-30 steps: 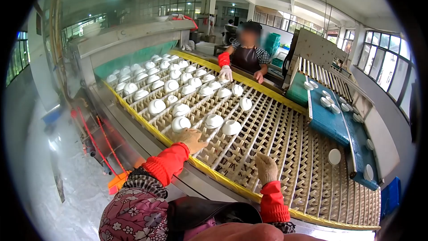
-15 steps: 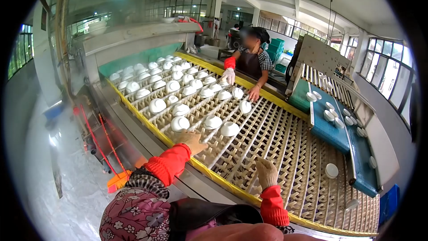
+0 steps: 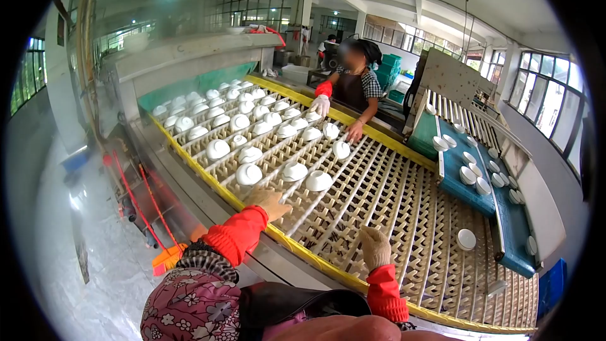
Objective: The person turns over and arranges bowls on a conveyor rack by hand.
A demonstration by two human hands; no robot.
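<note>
White bowls (image 3: 217, 149) lie mostly upside down on the slatted rack conveyor (image 3: 353, 215) with yellow edges. My left hand (image 3: 270, 204), in a tan glove with a red cuff, reaches over the near yellow edge, fingers apart, just below the nearest bowl (image 3: 249, 174) and holding nothing. Over the bare slats, my right hand (image 3: 375, 246), gloved the same way, has its fingers curled; whether anything is inside them is hidden. Another bowl (image 3: 317, 180) sits to the right of my left hand. One bowl (image 3: 466, 239) rests farther right on the slats.
Across the rack, a co-worker (image 3: 356, 82) in a dark apron has both hands at the far bowls. Blue belts (image 3: 464, 183) with white bowls slope at the right. A metal machine housing (image 3: 183, 57) stands at the far left end, and an orange broom (image 3: 169, 257) at lower left.
The bowls on the rack have shifted slightly toward the lower left. The co-worker's bare hand has moved onto the rack beside a bowl. More bowls show on the blue belts. My hands have barely moved.
</note>
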